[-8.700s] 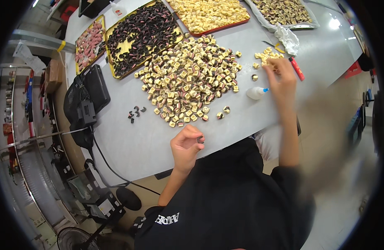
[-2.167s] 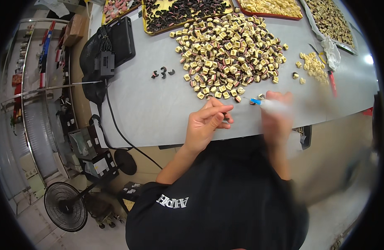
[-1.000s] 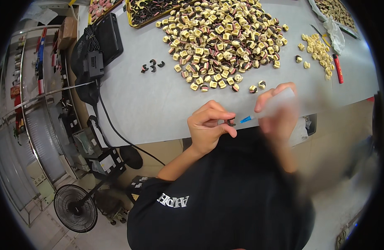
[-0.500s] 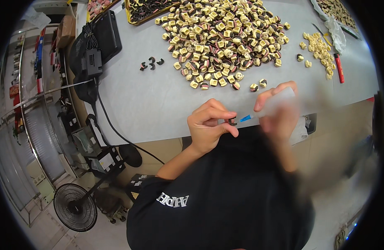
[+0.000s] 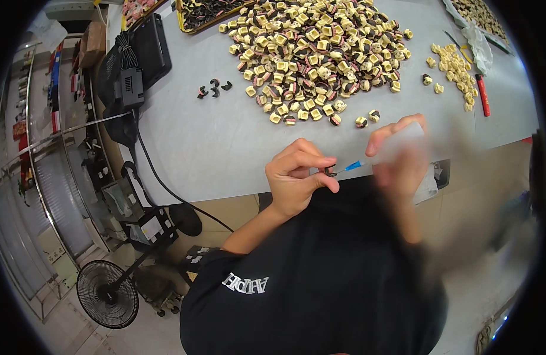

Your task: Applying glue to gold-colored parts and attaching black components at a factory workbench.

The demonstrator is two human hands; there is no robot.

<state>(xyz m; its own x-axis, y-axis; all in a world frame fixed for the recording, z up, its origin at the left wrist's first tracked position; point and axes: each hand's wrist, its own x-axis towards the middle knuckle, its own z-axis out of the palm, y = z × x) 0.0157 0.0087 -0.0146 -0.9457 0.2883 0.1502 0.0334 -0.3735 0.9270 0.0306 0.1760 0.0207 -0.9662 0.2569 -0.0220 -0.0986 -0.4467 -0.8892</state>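
Between thumb and forefinger, my left hand pinches a small dark curved piece just over the table's front edge. My right hand is wrapped round a translucent glue bottle with a blue needle tip. The thin needle points left and reaches the dark piece or very close to it; whether they touch I cannot tell. Bottle and right hand are partly blurred. Several loose dark curved pieces lie on the table to the left.
A large heap of small cream, dark and pink parts covers the back middle of the grey table. Cream pieces and a red marker lie right. A yellow tray stands behind; a black cable hangs at left.
The blue tip has shifted slightly right, away from the dark piece, along with my right hand. My left hand stays almost in place, the piece turned a little.
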